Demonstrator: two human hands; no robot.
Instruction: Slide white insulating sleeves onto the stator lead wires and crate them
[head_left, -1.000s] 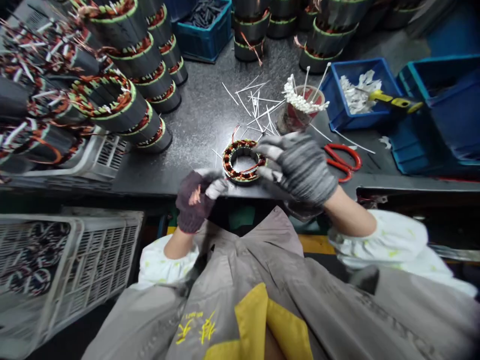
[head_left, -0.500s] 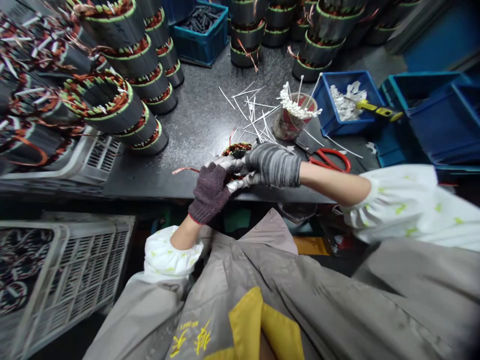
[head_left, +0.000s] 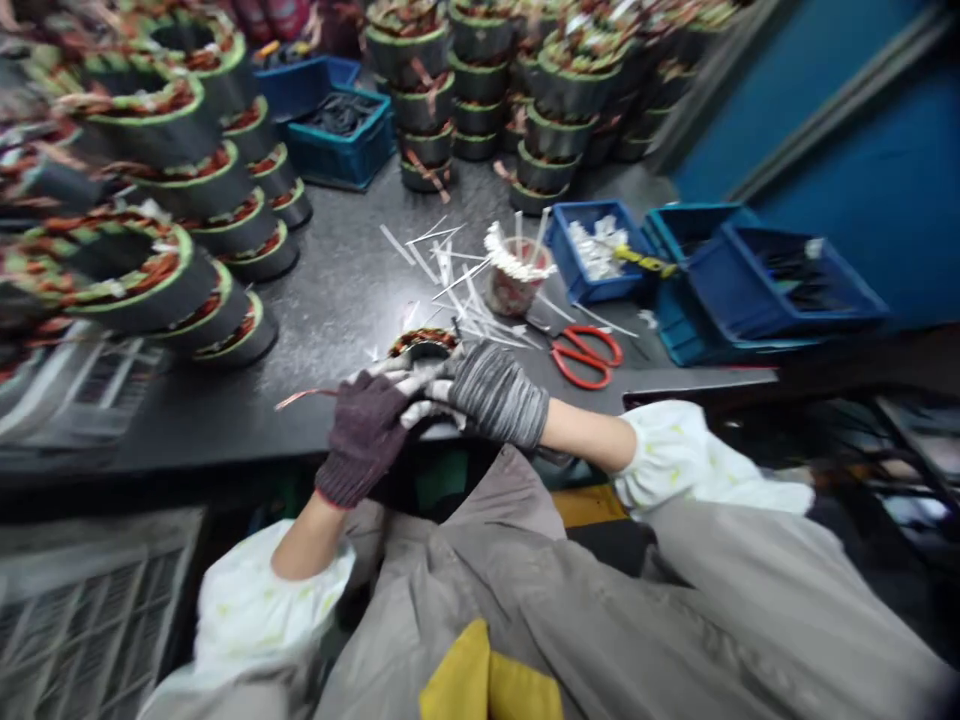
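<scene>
A motor stator [head_left: 422, 341] with a ring of copper windings lies at the table's front edge, largely covered by my hands. My left hand [head_left: 367, 425], in a dark purple knit glove with pale fingertips, is closed round its near left side. On the right, my right hand [head_left: 496, 392] in a grey striped glove has its fingers bent onto the stator's near rim, close to the left fingertips. A copper lead [head_left: 304, 397] sticks out to the left. Just what the fingertips pinch is hidden. Red-handled scissors [head_left: 585, 356] lie to the right of my right hand.
White ties [head_left: 469, 290] are strewn beyond the stator, beside a cup [head_left: 514, 290] full of them. Blue bins [head_left: 600, 290] stand at the right. Stacked stators [head_left: 150, 310] crowd the left, with more at the back. A plastic crate [head_left: 90, 590] sits below left.
The camera view has swung right, so the table's things appear farther left. Both hands stay on the stator, with only slight finger movement visible.
</scene>
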